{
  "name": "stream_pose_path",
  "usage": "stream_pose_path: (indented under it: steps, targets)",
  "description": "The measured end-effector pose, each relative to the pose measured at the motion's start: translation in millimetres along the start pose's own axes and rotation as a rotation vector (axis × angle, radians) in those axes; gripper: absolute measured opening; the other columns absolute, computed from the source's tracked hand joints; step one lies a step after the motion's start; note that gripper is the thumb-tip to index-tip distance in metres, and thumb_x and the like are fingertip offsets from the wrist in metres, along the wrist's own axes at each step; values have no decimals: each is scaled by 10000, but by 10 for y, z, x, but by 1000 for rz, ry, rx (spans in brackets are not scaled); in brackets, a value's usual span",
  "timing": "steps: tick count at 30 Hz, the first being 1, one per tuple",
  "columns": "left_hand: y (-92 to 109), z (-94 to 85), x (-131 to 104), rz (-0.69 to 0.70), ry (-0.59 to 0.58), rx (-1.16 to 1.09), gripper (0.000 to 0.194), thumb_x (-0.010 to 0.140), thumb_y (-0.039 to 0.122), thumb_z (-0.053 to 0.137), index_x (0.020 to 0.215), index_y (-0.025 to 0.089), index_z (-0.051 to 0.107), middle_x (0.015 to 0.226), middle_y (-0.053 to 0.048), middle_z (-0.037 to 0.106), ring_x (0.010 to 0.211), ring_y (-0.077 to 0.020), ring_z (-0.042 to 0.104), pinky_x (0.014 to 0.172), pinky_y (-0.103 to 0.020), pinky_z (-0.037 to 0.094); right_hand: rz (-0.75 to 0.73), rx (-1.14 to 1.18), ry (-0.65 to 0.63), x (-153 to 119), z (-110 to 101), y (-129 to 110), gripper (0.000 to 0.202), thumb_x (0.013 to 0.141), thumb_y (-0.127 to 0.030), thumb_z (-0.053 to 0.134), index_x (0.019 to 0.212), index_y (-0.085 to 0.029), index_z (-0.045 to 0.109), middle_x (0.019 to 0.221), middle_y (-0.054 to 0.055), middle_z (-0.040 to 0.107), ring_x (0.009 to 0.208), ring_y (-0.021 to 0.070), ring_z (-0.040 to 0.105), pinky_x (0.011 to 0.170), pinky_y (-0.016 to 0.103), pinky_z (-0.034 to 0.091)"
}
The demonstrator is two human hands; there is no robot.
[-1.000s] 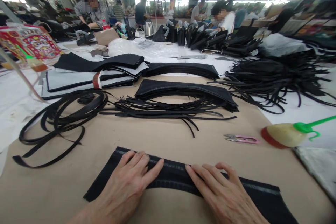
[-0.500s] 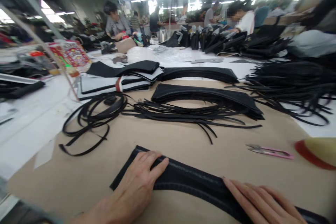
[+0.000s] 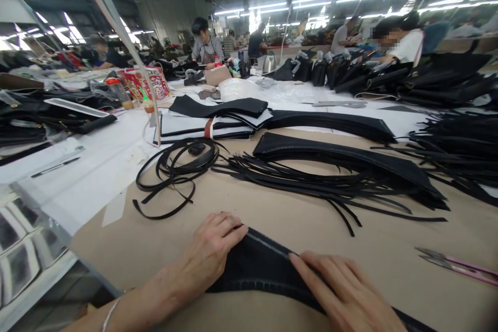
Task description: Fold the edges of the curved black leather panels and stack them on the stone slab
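A curved black strip of material [image 3: 264, 264] lies on the brown board [image 3: 155, 249] at the bottom centre. On its left end rests my left hand [image 3: 212, 249], thumb and fingers closed over the upper edge. My right hand [image 3: 342, 285] lies flat across the strip further right, fingers stretched out and fingertips at the upper edge. A pale line runs along that upper edge between the two hands. The strip's far right part is partly hidden beneath my right hand.
Behind are a curved black stack [image 3: 342, 158], thin black strips [image 3: 288, 176] and a coiled strip [image 3: 175, 166]. Pink-handled snips [image 3: 459, 264] lie right. A thin pole [image 3: 150, 83] stands left. People work across the white table [image 3: 97, 171].
The view has swung left, so the scene sits further right. My right hand has come nearer to my left hand along the strip. My left hand now covers the strip's left end.
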State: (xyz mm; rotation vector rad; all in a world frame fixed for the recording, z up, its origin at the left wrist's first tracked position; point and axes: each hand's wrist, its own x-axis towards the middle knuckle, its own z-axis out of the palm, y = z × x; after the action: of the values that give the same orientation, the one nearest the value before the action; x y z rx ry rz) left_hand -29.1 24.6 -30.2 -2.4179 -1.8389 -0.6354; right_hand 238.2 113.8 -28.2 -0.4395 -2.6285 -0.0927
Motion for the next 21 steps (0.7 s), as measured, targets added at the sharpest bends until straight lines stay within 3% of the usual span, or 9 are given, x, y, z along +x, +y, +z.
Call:
stream_pose_path:
  steps: [4, 8, 14, 19, 21]
  targets:
    - [-21, 16, -13, 60, -51, 50, 406, 898, 50, 405, 1237, 192, 576, 1116, -83, 639, 1045, -205, 546, 921, -383, 471, -47, 16, -9, 398, 190, -191, 548, 653, -42, 473, 1183, -135, 581, 992, 53, 627, 839, 201, 557, 783, 329, 441]
    - [-36, 44, -22, 118, -92, 78, 404, 896, 52, 427, 1255, 182, 560, 1143, -90, 633, 1072, -204, 543, 927, -368, 452, -64, -15, -47, 355, 313, -212, 538, 654, -58, 485, 1181, -110, 579, 1002, 62, 623, 859, 215, 547, 827, 360, 412]
    - [-54, 93, -37, 118, -93, 83, 381, 917, 61, 414, 1249, 181, 558, 1146, -87, 624, 1067, -212, 539, 923, -368, 433, 53, 19, -81, 272, 285, -133, 446, 743, 13, 466, 1156, -112, 578, 978, 62, 598, 851, 209, 527, 812, 343, 380]
    - [-51, 132, -61, 133, -78, 109, 381, 932, 71, 426, 1261, 218, 550, 1144, -86, 601, 1066, -208, 536, 918, -361, 422, 155, 77, -115, 400, 259, -136, 177, 868, -34, 513, 938, -174, 597, 872, 32, 564, 771, 204, 500, 736, 336, 338]
    - [-45, 135, -60, 144, -69, 118, 344, 937, 81, 443, 1229, 215, 566, 1162, -93, 583, 1092, -207, 525, 936, -357, 411, 163, 88, -153, 455, 264, -143, 162, 867, -31, 540, 862, -187, 584, 830, 21, 553, 743, 203, 493, 724, 337, 325]
